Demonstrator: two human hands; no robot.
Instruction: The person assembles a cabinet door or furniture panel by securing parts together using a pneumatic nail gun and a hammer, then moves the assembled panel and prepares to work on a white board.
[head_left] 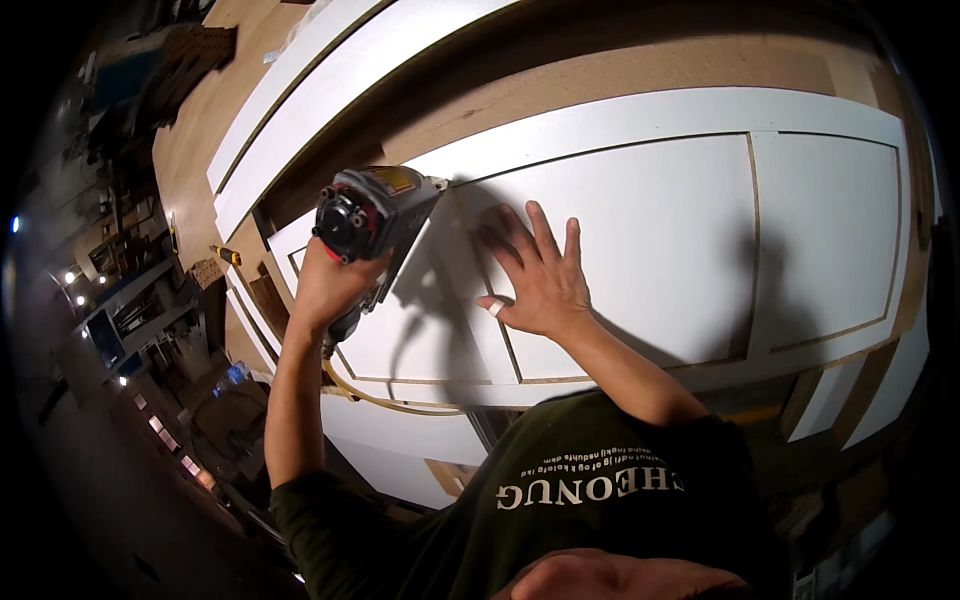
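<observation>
Spreads the fingers (544, 237) of the right hand (548, 295) wide, palm down over the white panel (650, 230), with the tips toward the panel's far edge and the thumb well out to the left, a white band (496, 309) around it. Cannot tell whether the palm touches the surface. Curls the left hand (340, 285) around the handle of a nail gun (375, 205), with most of those fingers hidden. Points the gun's nose (438, 185) at the panel's far border, close to the end of a dark groove. Slants the right forearm (640, 370) in from the lower right, and holds the left forearm (294, 400) nearly upright in the view, with the wrist just below the gun. Has the panel lying flat before the body, across the middle and right. Trails a yellow hose (400, 403) along the panel's near edge. Has a yellow-and-black cutter (228, 256) off to the left, and white strips (350, 90) and a brown board (620, 75) beyond the panel.
</observation>
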